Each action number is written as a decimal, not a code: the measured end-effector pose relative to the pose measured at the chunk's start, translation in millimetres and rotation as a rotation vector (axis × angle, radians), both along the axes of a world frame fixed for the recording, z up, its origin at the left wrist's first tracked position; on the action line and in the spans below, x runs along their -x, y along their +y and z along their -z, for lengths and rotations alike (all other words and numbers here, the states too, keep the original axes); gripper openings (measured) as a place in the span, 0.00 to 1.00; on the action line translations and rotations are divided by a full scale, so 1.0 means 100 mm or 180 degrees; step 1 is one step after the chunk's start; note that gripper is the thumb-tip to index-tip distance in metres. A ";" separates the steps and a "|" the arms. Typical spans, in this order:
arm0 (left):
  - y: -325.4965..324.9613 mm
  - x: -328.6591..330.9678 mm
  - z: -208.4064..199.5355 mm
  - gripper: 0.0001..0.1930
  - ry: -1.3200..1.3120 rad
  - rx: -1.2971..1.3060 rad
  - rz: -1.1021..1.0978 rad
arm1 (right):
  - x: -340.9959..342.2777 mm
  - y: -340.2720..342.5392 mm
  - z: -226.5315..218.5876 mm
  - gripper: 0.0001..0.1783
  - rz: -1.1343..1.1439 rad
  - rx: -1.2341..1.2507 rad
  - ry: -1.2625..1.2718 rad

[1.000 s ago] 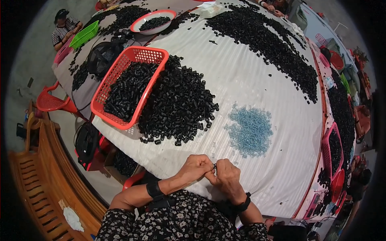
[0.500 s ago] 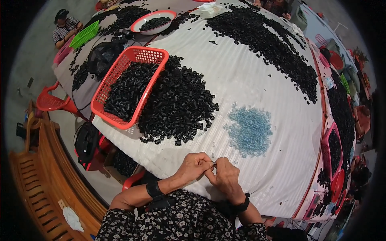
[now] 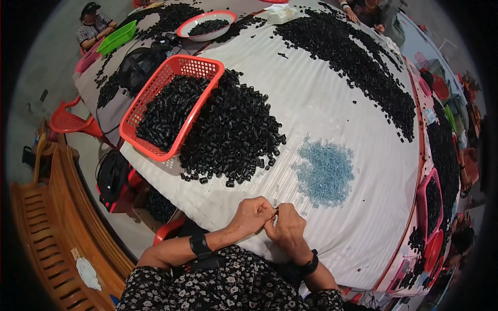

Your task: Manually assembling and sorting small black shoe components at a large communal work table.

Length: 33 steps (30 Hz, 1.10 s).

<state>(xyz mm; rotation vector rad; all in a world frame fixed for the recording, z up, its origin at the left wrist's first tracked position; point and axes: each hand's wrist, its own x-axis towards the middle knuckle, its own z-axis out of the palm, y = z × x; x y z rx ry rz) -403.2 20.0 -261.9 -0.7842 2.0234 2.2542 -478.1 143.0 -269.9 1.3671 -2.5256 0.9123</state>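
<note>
My left hand (image 3: pixel 252 213) and my right hand (image 3: pixel 288 226) meet at the near edge of the white-covered table, fingertips together. Between them, a small black cylindrical piece (image 3: pixel 276 211) shows only partly, pinched by the right fingers. The left thumb and forefinger are pressed together against it; whatever they grip is hidden. Just beyond my hands lies a heap of short black tube-like pieces (image 3: pixel 228 135). To the right of that is a flat pile of small clear bluish pieces (image 3: pixel 326 172).
A red plastic basket (image 3: pixel 194 122) full of black pieces stands at the left of the heap. A white red-rimmed basin (image 3: pixel 228 32) sits farther back. More black pieces (image 3: pixel 358 78) spread across the far right. A wooden bench (image 3: pixel 46 243) flanks the table; other people sit around it.
The whole view has shifted slightly, bringing more of the people at the far side into sight. My hands stay together in nearly the same pose, the black piece now less visible.
</note>
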 end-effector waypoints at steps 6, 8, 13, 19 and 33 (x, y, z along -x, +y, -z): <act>0.06 0.02 -0.01 0.06 0.0026 0.0346 0.0002 | -0.04 0.04 0.01 0.11 0.0124 -0.0235 0.0176; 0.08 0.03 -0.05 0.06 0.0017 0.0447 0.0001 | -0.04 0.04 0.01 0.11 0.0191 -0.0280 0.0199; 0.14 0.05 0.00 0.08 0.0143 0.0733 -0.0277 | -0.04 0.04 0.03 0.11 0.0316 -0.0249 0.0188; 0.14 0.05 0.00 0.09 0.0054 0.0418 -0.0301 | -0.02 0.04 0.01 0.11 0.0249 -0.0144 0.0075; 0.10 0.06 -0.02 0.07 0.0015 0.0178 -0.0144 | 0.01 0.08 0.02 0.12 0.0062 -0.0042 -0.0241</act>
